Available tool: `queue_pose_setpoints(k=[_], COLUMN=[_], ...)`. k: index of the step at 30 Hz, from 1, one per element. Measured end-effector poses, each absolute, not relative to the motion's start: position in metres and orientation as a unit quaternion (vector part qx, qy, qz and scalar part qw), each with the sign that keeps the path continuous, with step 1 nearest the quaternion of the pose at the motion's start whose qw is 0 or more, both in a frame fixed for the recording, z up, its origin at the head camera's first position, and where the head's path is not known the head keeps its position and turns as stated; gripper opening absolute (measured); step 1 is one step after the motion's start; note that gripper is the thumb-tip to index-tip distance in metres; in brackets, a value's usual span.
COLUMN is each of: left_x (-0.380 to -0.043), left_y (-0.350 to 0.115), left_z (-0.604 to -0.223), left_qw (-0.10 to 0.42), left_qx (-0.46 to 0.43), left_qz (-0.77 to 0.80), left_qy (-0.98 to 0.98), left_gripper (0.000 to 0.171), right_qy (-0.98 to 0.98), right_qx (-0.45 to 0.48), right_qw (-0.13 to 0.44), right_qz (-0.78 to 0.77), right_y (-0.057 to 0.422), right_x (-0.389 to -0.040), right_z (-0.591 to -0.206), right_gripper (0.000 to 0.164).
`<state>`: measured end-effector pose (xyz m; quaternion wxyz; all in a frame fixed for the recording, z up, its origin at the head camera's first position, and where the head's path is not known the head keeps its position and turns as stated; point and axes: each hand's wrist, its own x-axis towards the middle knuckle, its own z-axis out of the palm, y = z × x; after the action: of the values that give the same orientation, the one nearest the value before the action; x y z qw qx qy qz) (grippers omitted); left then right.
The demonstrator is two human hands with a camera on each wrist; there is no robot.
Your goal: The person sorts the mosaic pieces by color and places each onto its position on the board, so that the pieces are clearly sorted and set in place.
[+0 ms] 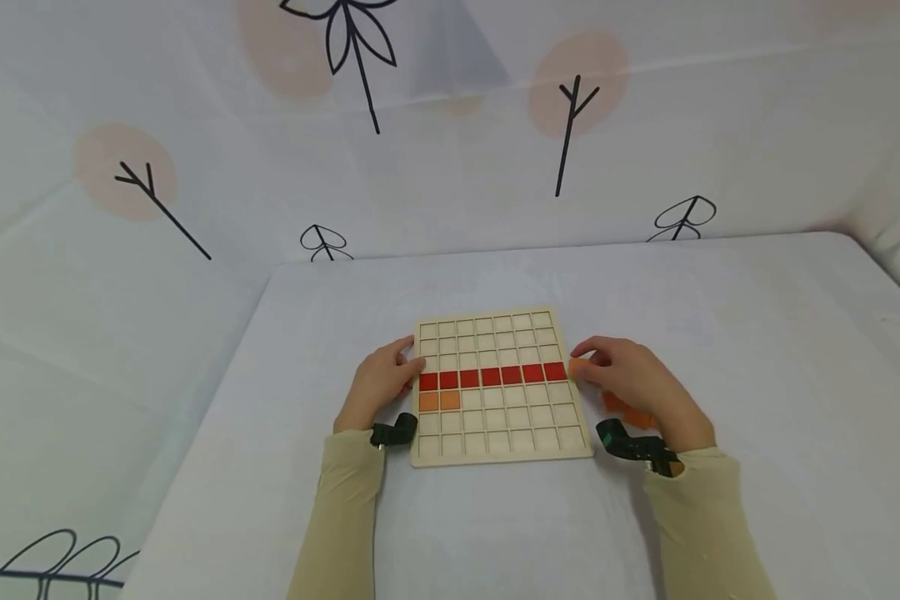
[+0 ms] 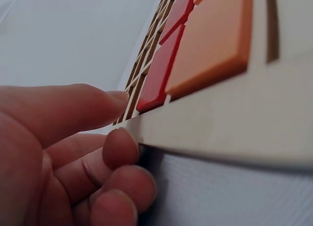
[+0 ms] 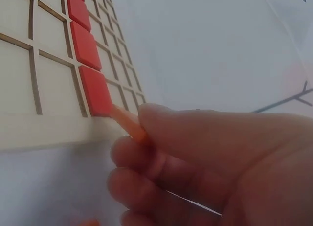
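Note:
A square wooden grid board (image 1: 502,459) lies on the table with one full row of red tiles (image 1: 491,377) across its middle. Directly below that row, two orange tiles (image 1: 450,401) fill the leftmost cells. My left hand (image 1: 377,385) holds the board's left edge, thumb on top and fingertips against the side, as the left wrist view shows. At the board's right edge, my right hand (image 1: 633,379) pinches an orange tile (image 3: 129,125) between thumb and index finger. That tile is tilted, with its far end close to the last red tile in the right wrist view.
Several loose orange tiles (image 1: 615,403) lie on the white table (image 1: 495,533) beneath the right hand, partly hidden by it. A patterned cloth (image 1: 450,167) hangs behind the table. Each wrist wears a small dark camera (image 1: 630,440).

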<state>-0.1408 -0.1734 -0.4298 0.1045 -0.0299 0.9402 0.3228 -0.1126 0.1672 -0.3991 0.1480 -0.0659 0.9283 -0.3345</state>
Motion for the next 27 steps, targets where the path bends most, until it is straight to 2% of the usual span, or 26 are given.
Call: queue_pose_setpoints(k=[10, 19, 27], left_x=[-0.141, -0.142, -0.141], left_y=[-0.173, -0.173, -0.172], left_z=[-0.427, -0.427, -0.425], left_qw=[0.11, 0.111, 0.115], left_qx=[-0.039, -0.037, -0.043], left_qz=[0.324, 0.328, 0.328], left_qy=[0.939, 0.937, 0.937], left_gripper=[0.053, 0.053, 0.053], right_qy=[0.913, 0.931, 0.93], right_qx=[-0.061, -0.145, -0.151], right_qw=[0.163, 0.102, 0.098], right_qz=[-0.368, -0.32, -0.32], right_y=[0.15, 0.129, 0.112], right_x=[-0.114, -0.116, -0.115], right_z=[-0.402, -0.405, -0.409], right_gripper=[0.032, 0.028, 0.024])
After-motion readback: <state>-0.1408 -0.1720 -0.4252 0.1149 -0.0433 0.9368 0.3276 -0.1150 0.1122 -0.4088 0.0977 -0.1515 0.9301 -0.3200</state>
